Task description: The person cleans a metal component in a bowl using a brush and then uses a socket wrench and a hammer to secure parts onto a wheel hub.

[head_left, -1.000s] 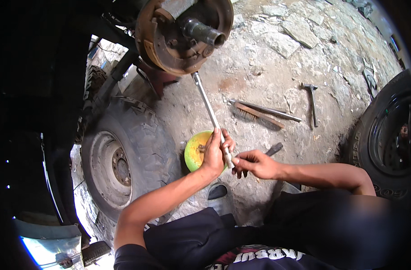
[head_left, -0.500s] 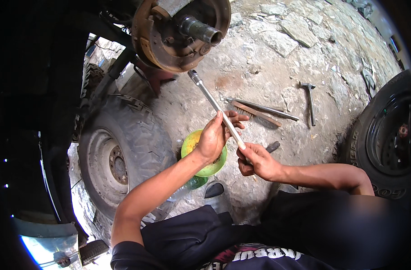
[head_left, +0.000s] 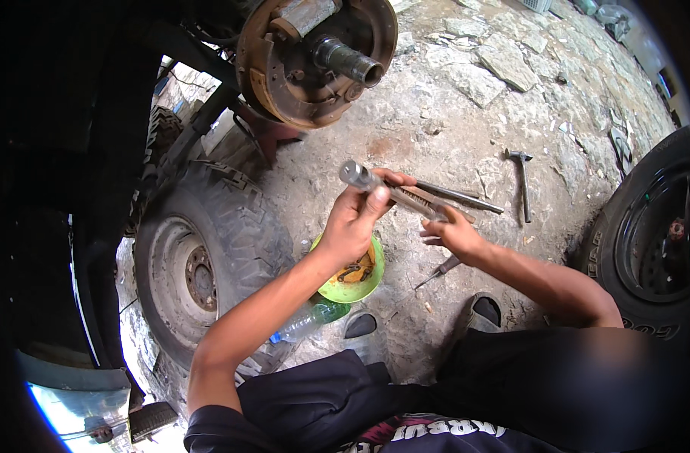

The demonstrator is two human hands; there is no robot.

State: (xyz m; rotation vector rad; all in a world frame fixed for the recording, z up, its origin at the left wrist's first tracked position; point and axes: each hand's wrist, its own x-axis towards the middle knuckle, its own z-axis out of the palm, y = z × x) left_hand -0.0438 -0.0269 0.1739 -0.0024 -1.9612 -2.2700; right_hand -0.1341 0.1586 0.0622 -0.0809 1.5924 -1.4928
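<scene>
Up in front of me I hold a silver metal socket bar (head_left: 411,199), its thick round end pointing at the far left. My left hand (head_left: 354,225) is closed around it just behind that end. At the bar's other end is my right hand (head_left: 463,237), its thumb and fingers loosely around the shaft, somewhat blurred. Beyond my hands sits a rusty brake assembly (head_left: 277,79) with a bare hollow spindle (head_left: 350,62). A wire brush and a long metal rod (head_left: 473,200) lie on the ground, partly hidden behind the bar and hands.
A green bowl (head_left: 376,283) with small metal parts stands below my left hand, beside a plastic bottle (head_left: 303,323). A screwdriver (head_left: 438,272) and a hammer (head_left: 524,185) lie on the ground. Large wheels stand at left (head_left: 175,264) and right (head_left: 609,226); a red stand (head_left: 265,140) is behind.
The bar's far end has swung toward me and away from the brake assembly. My right hand has moved up and right, loosening its grip. The screwdriver and bowl's contents now show more.
</scene>
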